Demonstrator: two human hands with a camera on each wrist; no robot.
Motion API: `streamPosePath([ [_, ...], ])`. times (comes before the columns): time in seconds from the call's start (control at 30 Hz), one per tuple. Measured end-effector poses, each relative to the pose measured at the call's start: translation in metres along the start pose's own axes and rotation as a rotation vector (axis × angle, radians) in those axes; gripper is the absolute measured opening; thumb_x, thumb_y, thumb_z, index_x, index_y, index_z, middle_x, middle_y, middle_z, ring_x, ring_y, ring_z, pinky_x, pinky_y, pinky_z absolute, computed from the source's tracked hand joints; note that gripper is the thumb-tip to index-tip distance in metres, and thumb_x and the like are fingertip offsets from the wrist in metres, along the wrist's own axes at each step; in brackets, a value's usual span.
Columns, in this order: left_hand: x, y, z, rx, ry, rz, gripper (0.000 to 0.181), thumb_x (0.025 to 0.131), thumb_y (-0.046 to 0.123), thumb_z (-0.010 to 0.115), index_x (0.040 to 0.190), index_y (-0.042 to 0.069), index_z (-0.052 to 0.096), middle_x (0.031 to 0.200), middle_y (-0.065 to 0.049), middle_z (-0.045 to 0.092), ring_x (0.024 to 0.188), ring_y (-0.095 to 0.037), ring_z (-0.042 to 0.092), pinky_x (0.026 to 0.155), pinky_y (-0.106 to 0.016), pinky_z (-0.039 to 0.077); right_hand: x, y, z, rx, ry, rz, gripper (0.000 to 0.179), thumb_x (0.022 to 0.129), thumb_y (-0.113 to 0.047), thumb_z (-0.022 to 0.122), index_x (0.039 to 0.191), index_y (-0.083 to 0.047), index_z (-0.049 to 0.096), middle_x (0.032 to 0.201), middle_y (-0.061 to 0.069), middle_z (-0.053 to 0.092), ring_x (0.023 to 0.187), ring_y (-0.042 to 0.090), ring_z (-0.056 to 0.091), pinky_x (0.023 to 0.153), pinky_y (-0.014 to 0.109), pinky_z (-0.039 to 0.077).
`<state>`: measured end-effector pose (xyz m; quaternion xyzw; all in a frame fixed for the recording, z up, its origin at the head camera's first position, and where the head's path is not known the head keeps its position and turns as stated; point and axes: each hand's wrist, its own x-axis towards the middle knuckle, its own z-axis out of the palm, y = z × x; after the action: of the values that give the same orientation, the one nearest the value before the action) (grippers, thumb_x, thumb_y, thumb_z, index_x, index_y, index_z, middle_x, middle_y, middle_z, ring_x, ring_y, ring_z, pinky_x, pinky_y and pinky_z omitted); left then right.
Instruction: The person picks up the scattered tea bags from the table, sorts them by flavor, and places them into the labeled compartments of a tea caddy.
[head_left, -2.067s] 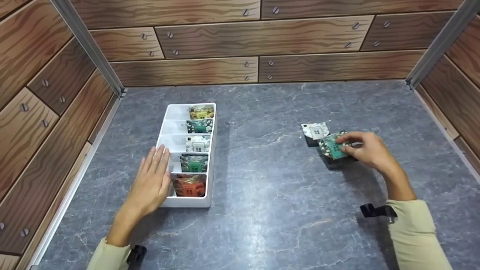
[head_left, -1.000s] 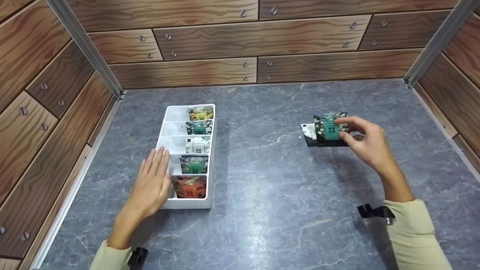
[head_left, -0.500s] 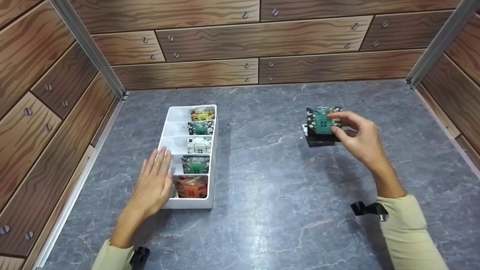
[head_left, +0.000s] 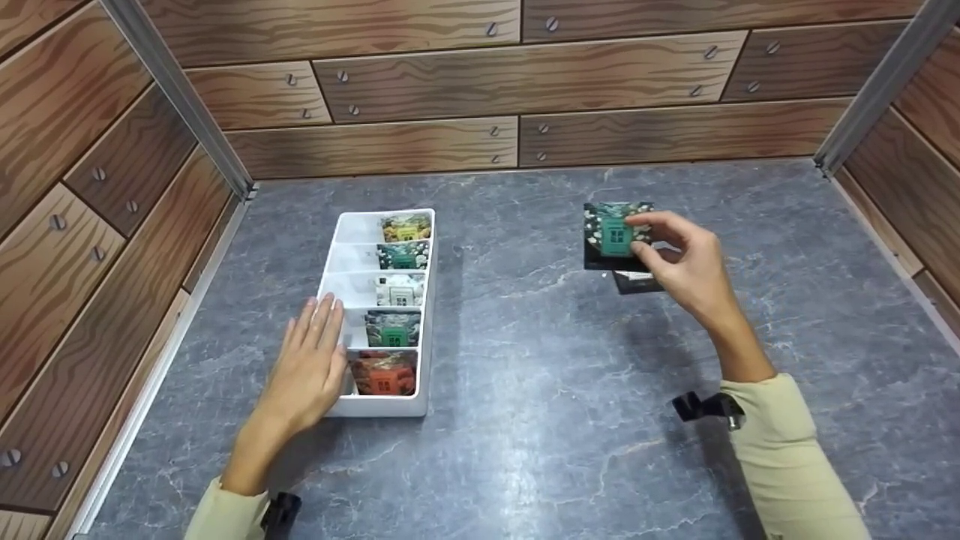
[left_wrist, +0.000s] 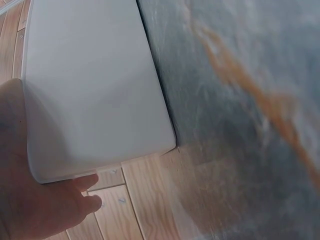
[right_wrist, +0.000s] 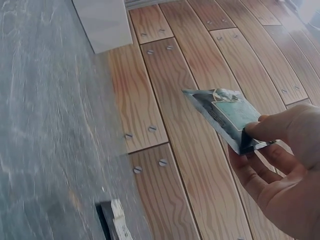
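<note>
My right hand (head_left: 686, 259) pinches a teal tea bag sachet (head_left: 615, 234) with white flowers between thumb and fingers, raised above the table. In the right wrist view the sachet (right_wrist: 232, 117) is tilted, its silvery edge showing. Below and partly behind it lies a white sachet (head_left: 637, 277) with a dark lower edge. My left hand (head_left: 304, 364), fingers straight, rests along the left edge of a white divided box (head_left: 379, 406). The box's compartments hold yellow (head_left: 406, 227), teal (head_left: 403, 256), white (head_left: 399, 290), green (head_left: 393, 328) and red (head_left: 385, 373) sachets.
A grey marbled table (head_left: 517, 360) carries everything. Wood-patterned panels (head_left: 420, 82) wall it at the back and both sides, with grey metal posts (head_left: 180, 97) at the corners. Bare table surface lies between the box and the white sachet.
My right hand has lifted the teal sachet off the table and carried it up and leftward, over the white sachet and past it. My left hand has stayed at the box.
</note>
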<state>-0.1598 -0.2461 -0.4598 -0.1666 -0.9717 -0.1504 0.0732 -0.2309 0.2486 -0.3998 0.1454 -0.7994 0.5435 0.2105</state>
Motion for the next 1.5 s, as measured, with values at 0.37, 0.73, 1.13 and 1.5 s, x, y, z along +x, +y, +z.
streamPosePath([
  [0.37,0.001,0.0,0.0,0.009,-0.013,-0.009,0.059,0.109,0.021,0.032,0.162,-0.002,0.017,0.17,-0.02,0.011,0.156,-0.039,0.006,0.126,-0.054,0.0,0.013,-0.012,0.03,0.037,-0.016,-0.043,0.027,0.088,0.012,0.073,0.115,0.007,0.073,0.114,0.019,0.073,0.096,0.016,0.07,0.078,0.02,0.059],
  [0.73,0.001,0.0,0.001,0.009,-0.011,-0.005,0.059,0.11,0.022,0.031,0.162,-0.002,0.019,0.17,-0.02,0.011,0.156,-0.039,0.007,0.126,-0.054,0.0,0.025,-0.008,0.06,0.012,-0.039,-0.052,0.028,0.086,0.015,0.072,0.114,0.009,0.072,0.114,0.021,0.073,0.098,0.034,0.072,0.079,0.023,0.06],
  [1.13,-0.001,-0.001,0.001,0.015,-0.019,-0.022,0.059,0.11,0.024,0.029,0.162,-0.001,0.018,0.17,-0.019,0.01,0.157,-0.038,0.005,0.126,-0.053,-0.001,0.04,-0.001,0.105,0.041,-0.164,-0.1,0.027,0.087,0.01,0.075,0.113,0.001,0.074,0.112,0.014,0.075,0.095,0.027,0.075,0.078,0.026,0.061],
  [1.5,0.001,-0.001,0.001,0.022,-0.003,-0.007,0.059,0.109,0.023,0.032,0.161,-0.002,0.019,0.17,-0.019,0.012,0.157,-0.038,0.006,0.125,-0.056,0.003,0.052,-0.009,0.138,0.053,-0.196,-0.16,0.027,0.088,0.008,0.074,0.114,0.0,0.074,0.112,0.012,0.075,0.09,0.024,0.075,0.078,0.029,0.062],
])
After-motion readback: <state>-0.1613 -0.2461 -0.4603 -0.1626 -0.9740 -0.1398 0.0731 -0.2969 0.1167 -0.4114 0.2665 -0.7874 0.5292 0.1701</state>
